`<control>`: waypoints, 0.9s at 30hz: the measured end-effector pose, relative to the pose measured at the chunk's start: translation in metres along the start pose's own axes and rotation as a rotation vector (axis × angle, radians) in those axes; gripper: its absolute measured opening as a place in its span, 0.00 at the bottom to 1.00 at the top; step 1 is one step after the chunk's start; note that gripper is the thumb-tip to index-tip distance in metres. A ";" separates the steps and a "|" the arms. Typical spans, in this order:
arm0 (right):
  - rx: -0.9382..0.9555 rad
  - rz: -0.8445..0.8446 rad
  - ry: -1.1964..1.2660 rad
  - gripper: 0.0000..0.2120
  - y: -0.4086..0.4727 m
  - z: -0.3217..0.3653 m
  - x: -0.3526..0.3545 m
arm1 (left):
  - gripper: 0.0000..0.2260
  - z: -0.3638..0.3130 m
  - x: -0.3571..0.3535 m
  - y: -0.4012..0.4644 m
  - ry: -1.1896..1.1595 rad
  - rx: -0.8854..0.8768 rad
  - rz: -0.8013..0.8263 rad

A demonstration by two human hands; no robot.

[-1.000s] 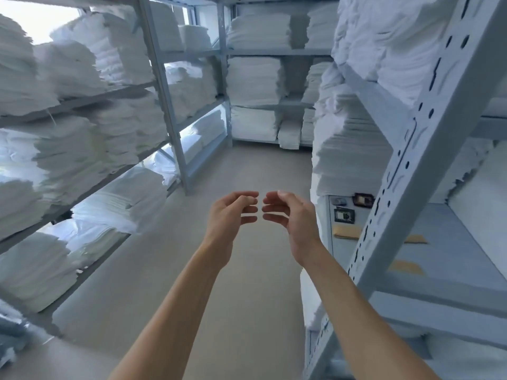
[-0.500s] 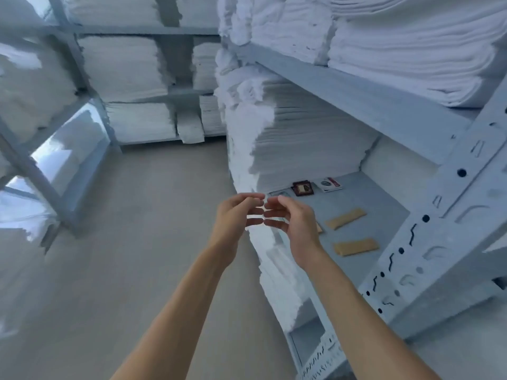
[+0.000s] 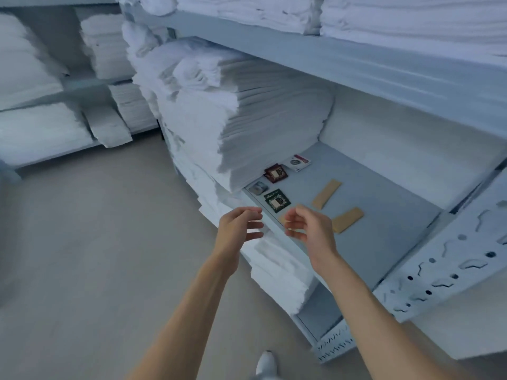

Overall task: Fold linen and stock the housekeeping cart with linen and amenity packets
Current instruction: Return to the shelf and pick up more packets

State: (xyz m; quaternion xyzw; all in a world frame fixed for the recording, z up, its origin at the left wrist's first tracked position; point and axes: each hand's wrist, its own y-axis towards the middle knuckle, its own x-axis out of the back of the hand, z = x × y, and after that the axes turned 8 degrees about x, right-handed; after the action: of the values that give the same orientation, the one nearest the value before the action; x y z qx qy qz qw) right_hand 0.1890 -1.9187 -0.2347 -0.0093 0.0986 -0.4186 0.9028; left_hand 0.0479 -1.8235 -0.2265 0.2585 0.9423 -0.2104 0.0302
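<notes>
Several amenity packets lie on a grey shelf [image 3: 384, 215]: a green packet [image 3: 276, 201], a dark red packet [image 3: 276, 172], a white packet [image 3: 299, 162], a silvery one [image 3: 258, 187], and two tan sachets [image 3: 327, 194] [image 3: 348, 223]. A tall stack of folded white linen [image 3: 247, 124] fills the shelf's left part. My left hand [image 3: 238, 229] and my right hand [image 3: 310, 229] hover side by side at the shelf's front edge, fingers loosely curled and facing each other, holding nothing. My right hand partly covers another tan sachet.
More white linen stacks [image 3: 384, 15] fill the shelf above and the far racks [image 3: 35, 78]. A perforated metal upright [image 3: 452, 270] crosses the lower right. Linen [image 3: 277, 267] also sits on the shelf below. Beige floor [image 3: 96, 256] lies to the left; my shoe [image 3: 265, 363] shows at the bottom.
My view has swung right and down towards the shelf with the packets. Both hands have drifted slightly apart and now hang over the shelf's front edge.
</notes>
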 end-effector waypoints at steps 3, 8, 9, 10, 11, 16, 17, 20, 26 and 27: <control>-0.041 -0.031 0.013 0.10 0.032 -0.011 -0.014 | 0.08 -0.007 0.010 0.035 0.017 0.027 0.004; -0.118 -0.093 0.063 0.08 0.096 -0.027 -0.037 | 0.07 -0.025 0.025 0.102 0.109 0.100 -0.016; -0.125 -0.108 0.060 0.08 0.109 -0.032 -0.039 | 0.07 -0.028 0.024 0.117 0.133 0.111 -0.008; -0.133 -0.124 0.047 0.08 0.121 -0.036 -0.041 | 0.06 -0.031 0.023 0.132 0.151 0.120 -0.002; -0.143 -0.139 0.030 0.07 0.133 -0.041 -0.041 | 0.06 -0.033 0.020 0.147 0.164 0.125 0.004; -0.224 -0.260 -0.074 0.05 0.174 -0.074 -0.027 | 0.04 -0.019 -0.006 0.211 0.283 0.181 0.027; -0.254 -0.276 -0.099 0.05 0.177 -0.082 -0.024 | 0.04 -0.014 -0.011 0.221 0.333 0.188 0.021; -0.362 -0.360 -0.119 0.05 0.192 -0.103 -0.017 | 0.06 -0.001 -0.022 0.261 0.490 0.206 0.031; -0.490 -0.536 -0.228 0.05 0.233 -0.131 -0.021 | 0.13 0.013 -0.046 0.335 0.853 0.190 0.196; -0.509 -0.548 -0.278 0.07 0.240 -0.136 -0.023 | 0.13 0.016 -0.052 0.347 0.949 0.145 0.244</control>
State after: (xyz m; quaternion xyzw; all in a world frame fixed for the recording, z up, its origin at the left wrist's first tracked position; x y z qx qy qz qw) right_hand 0.3303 -1.7367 -0.3882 -0.3152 0.0701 -0.6009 0.7312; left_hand 0.2654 -1.5850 -0.3644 0.4356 0.7980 -0.1295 -0.3957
